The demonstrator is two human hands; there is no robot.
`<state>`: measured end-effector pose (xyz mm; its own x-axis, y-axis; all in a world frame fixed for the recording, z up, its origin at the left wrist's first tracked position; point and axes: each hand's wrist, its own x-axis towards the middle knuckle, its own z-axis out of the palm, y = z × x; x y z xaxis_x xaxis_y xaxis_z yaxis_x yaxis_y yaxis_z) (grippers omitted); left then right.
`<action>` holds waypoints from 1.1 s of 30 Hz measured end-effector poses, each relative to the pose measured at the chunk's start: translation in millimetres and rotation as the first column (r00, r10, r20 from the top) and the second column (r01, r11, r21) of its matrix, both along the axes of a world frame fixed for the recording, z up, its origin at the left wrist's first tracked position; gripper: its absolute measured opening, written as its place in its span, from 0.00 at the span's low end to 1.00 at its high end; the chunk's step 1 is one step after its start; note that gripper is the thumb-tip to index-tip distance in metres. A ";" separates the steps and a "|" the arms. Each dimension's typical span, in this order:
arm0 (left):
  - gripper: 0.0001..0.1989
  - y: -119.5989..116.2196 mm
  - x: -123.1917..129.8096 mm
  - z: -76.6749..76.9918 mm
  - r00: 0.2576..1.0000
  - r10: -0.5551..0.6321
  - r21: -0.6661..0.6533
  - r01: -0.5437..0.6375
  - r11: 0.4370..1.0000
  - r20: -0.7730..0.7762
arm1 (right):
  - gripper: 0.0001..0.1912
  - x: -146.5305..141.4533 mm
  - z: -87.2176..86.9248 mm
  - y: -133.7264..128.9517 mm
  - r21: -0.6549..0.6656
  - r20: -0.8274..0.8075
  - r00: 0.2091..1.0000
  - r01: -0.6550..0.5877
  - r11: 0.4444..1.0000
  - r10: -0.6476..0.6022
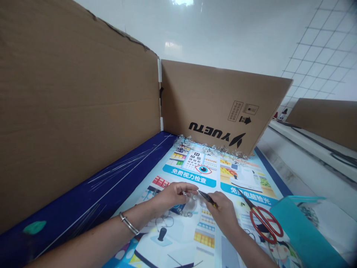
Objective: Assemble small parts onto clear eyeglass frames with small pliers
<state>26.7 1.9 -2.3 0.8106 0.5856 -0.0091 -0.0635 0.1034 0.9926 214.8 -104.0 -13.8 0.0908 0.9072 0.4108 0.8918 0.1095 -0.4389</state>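
Note:
My left hand [174,196] pinches a small shiny piece at its fingertips, and a string of clear beads [187,210] hangs below it. My right hand [223,213] grips a slim black pointed tool [208,198] with a yellow section, possibly tweezers. Its tip nearly meets the left fingertips. Thin dark wire loops [164,223] lie under my left wrist on a printed eye-test poster [189,179]. Red-handled scissors [263,223] rest to the right of my right hand. A metal bangle [129,223] circles my left wrist.
Tall cardboard panels [78,104] [220,104] stand along the left and far edges of the poster. A heap of clear plastic scraps [212,149] lies at the far panel's foot. A teal folder [301,230] lies at right, beyond it a white ledge [309,143].

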 end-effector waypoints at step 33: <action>0.19 2.2 0.4 -3.2 1.000 0.006 -0.091 -0.003 0.996 0.026 | 0.06 2.8 -0.5 -1.8 0.055 0.140 0.990 -0.004 0.998 -0.004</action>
